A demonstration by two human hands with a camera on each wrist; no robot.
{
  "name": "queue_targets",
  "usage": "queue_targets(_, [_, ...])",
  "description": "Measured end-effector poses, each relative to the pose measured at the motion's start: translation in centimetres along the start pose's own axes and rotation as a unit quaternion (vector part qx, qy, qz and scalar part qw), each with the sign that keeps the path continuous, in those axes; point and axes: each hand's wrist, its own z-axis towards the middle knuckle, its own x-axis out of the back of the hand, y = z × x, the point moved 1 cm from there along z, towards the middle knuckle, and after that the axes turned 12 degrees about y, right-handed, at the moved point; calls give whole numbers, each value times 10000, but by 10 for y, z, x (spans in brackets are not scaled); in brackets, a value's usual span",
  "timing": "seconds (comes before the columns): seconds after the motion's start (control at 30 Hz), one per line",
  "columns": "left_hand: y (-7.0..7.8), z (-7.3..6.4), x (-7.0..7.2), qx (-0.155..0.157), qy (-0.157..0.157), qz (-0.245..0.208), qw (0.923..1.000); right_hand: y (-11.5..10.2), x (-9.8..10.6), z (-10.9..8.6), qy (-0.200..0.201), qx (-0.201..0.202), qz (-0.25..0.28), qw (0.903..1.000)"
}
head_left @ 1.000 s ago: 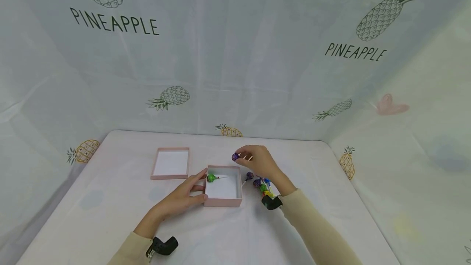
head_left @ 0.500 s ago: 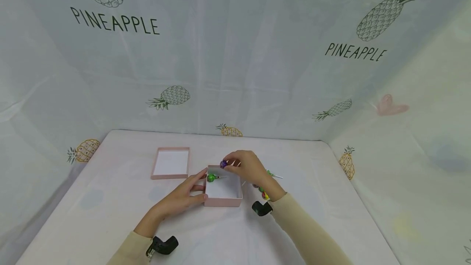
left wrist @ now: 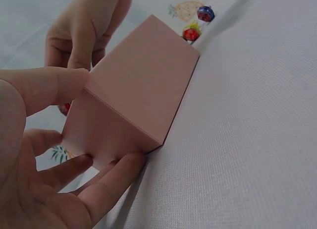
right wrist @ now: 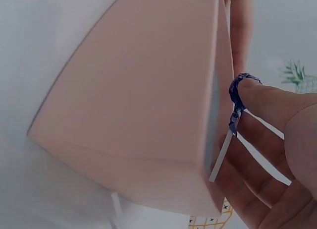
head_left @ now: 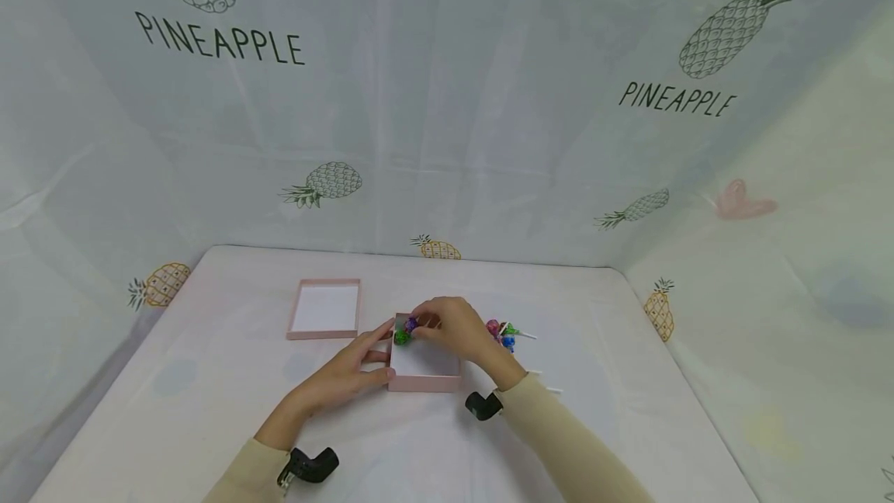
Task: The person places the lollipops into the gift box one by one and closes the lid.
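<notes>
Starting at the left of the head view, we see a cream sleeve (head_left: pixel 247 473) and a black wrist device (head_left: pixel 314 466), with a shallow pink lid (head_left: pixel 323 309) lying farther back on the white table (head_left: pixel 174 441), its pale inside facing up. Next we come to the left hand (head_left: pixel 349 369), which holds the pink box (head_left: pixel 424 384) by its left side: the thumb is at the near corner by the rim, and in the left wrist view we see the other fingers bent, with their tips against the side wall. Inside the box, toward its left end, we find a green lollipop (head_left: pixel 401 338), just across the wall from those fingers. Right beside it in the head view is a purple lollipop (head_left: pixel 411 324), pinched by the right hand (head_left: pixel 454 328); the right wrist view shows us the thumb lying over its wrapped head, and its white stick slanting down along the fingers, close to the box rim. We cannot tell whether the two lollipops touch. Past the right wrist, with its own black wrist device (head_left: pixel 483 406), we see more lollipops (head_left: pixel 508 341) on the table, pink, green and blue, partly hidden by the forearm, and white sticks (head_left: pixel 555 390) poking out beyond it.
</notes>
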Motion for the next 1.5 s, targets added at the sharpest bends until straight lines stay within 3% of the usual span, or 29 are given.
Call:
queue_targets(0.97, [-3,1,0,-58,-40,-6,10000,-3,-31,-5,-387,-60,-204,9990])
queue_targets(1.5, [-5,1,-1,-66,-32,-34,10000,-5,-40,-3,-326,17,-567,9979])
